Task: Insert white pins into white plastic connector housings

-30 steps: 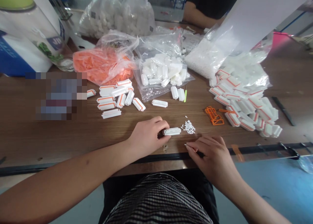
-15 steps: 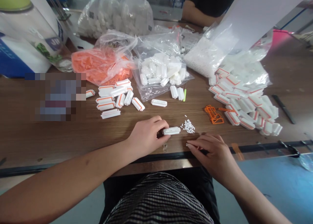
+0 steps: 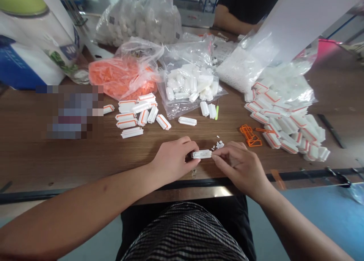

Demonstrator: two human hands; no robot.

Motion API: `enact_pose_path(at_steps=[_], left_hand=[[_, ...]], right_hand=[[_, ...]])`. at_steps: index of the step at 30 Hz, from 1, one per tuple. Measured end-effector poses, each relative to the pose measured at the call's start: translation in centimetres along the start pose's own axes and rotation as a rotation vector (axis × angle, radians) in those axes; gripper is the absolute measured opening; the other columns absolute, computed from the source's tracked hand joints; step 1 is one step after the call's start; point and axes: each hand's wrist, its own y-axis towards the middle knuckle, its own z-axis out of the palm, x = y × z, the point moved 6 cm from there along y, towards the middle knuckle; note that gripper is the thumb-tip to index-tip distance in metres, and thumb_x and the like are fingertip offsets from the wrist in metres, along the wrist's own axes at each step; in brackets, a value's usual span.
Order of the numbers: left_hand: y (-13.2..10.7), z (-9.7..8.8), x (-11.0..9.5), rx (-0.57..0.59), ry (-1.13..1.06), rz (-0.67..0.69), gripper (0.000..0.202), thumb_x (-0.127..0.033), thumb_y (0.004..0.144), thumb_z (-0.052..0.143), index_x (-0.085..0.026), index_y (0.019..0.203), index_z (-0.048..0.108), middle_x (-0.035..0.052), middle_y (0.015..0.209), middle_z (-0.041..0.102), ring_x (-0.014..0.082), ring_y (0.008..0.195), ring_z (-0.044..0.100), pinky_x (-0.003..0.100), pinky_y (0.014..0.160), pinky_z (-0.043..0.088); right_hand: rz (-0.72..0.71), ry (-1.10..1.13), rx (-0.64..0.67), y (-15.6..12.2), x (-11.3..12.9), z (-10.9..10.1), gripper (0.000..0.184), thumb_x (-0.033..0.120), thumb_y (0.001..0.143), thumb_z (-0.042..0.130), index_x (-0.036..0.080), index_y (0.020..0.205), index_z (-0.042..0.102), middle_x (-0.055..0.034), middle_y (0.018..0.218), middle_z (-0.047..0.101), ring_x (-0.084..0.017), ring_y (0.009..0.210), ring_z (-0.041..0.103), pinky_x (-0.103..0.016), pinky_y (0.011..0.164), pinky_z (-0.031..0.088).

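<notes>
Wood-grain desk (image 3: 85,158) fills the view, and a white block (image 3: 201,154) is held just above its near edge, at the middle. The left end of the white block is clamped between the thumb and fingers of the left hand (image 3: 173,160). The fingers of the right hand (image 3: 240,166) are drawn together at the block's right end and touch it; whether something small is pinched between them cannot be told.

A little heap of tiny white pins (image 3: 219,144) is seen just behind the white block, partly covered by the right hand. Orange clips (image 3: 250,136) lie to the right of the block, and a large pile of white-and-orange pieces (image 3: 287,120) is spread farther right. Behind the block a single white piece (image 3: 187,121) lies alone, with a clear bag of white pieces (image 3: 190,84) beyond it. A smaller group of finished pieces (image 3: 136,113) and a bag of orange parts (image 3: 122,77) are found behind and to the left of the block. Another person's arm (image 3: 230,20) rests far behind it.
</notes>
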Motion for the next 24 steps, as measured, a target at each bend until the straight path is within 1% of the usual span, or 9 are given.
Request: enact_pose_path(at_steps=[3, 8, 12, 14, 17, 20, 24], left_hand=[[-0.1, 0.1, 0.0, 0.002, -0.005, 0.009, 0.009, -0.026, 0.083, 0.068, -0.021, 0.09, 0.066, -0.0042, 0.083, 0.061, 0.0094, 0.062, 0.055, 0.023, 0.06, 0.041], [-0.1, 0.1, 0.0, 0.006, -0.011, 0.019, 0.008, -0.026, 0.083, 0.067, -0.02, 0.089, 0.065, -0.0033, 0.083, 0.062, 0.0106, 0.065, 0.057, 0.024, 0.06, 0.042], [-0.1, 0.1, 0.0, 0.0, -0.008, 0.019, 0.008, -0.026, 0.083, 0.067, -0.02, 0.088, 0.065, -0.0039, 0.082, 0.061, 0.0097, 0.063, 0.056, 0.024, 0.06, 0.042], [-0.1, 0.1, 0.0, 0.002, -0.005, 0.015, 0.008, -0.026, 0.083, 0.068, -0.02, 0.087, 0.065, -0.0042, 0.082, 0.061, 0.0094, 0.062, 0.055, 0.024, 0.059, 0.041], [-0.1, 0.1, 0.1, -0.011, -0.001, 0.011, 0.009, -0.027, 0.082, 0.069, -0.021, 0.088, 0.065, -0.0046, 0.082, 0.061, 0.0093, 0.062, 0.055, 0.024, 0.06, 0.041], [-0.1, 0.2, 0.1, -0.021, -0.002, 0.01, 0.009, -0.026, 0.082, 0.069, -0.021, 0.088, 0.065, -0.0048, 0.083, 0.061, 0.0089, 0.061, 0.054, 0.023, 0.06, 0.041], [-0.1, 0.2, 0.1, -0.023, -0.005, 0.027, 0.008, -0.025, 0.082, 0.068, -0.021, 0.088, 0.064, -0.0045, 0.083, 0.062, 0.0094, 0.063, 0.056, 0.023, 0.06, 0.042]], right_hand=[[-0.07, -0.047, -0.007, 0.7, 0.2, 0.7, 0.015, 0.024, 0.091, 0.059, 0.021, 0.077, 0.066, 0.0012, 0.067, 0.064, -0.015, 0.065, 0.058, -0.034, 0.072, 0.037], [-0.13, -0.09, 0.002, 0.7, 0.3, 1.3, 0.016, 0.022, 0.091, 0.059, 0.019, 0.076, 0.065, 0.0009, 0.067, 0.063, -0.015, 0.065, 0.056, -0.034, 0.072, 0.036], [-0.17, -0.117, -0.02, 0.7, 0.7, 1.2, 0.017, 0.02, 0.091, 0.059, 0.02, 0.075, 0.064, 0.0011, 0.066, 0.062, -0.015, 0.065, 0.056, -0.033, 0.071, 0.036], [-0.213, -0.172, -0.042, 0.6, 1.1, 0.9, 0.018, 0.019, 0.091, 0.059, 0.02, 0.074, 0.065, 0.0006, 0.066, 0.064, -0.016, 0.065, 0.057, -0.034, 0.072, 0.036], [-0.272, -0.253, -0.063, 0.3, 1.6, 0.6, 0.016, 0.016, 0.091, 0.058, 0.019, 0.079, 0.068, -0.0002, 0.068, 0.066, -0.016, 0.067, 0.058, -0.036, 0.075, 0.038], [-0.3, -0.278, -0.093, 0.0, 2.0, 0.4, 0.013, 0.014, 0.09, 0.058, 0.018, 0.087, 0.07, -0.0006, 0.071, 0.069, -0.017, 0.067, 0.059, -0.037, 0.075, 0.039], [-0.347, -0.35, -0.104, -0.5, 2.8, 0.7, 0.011, 0.014, 0.088, 0.061, 0.019, 0.085, 0.07, -0.0003, 0.07, 0.07, -0.018, 0.067, 0.059, -0.038, 0.075, 0.038]])
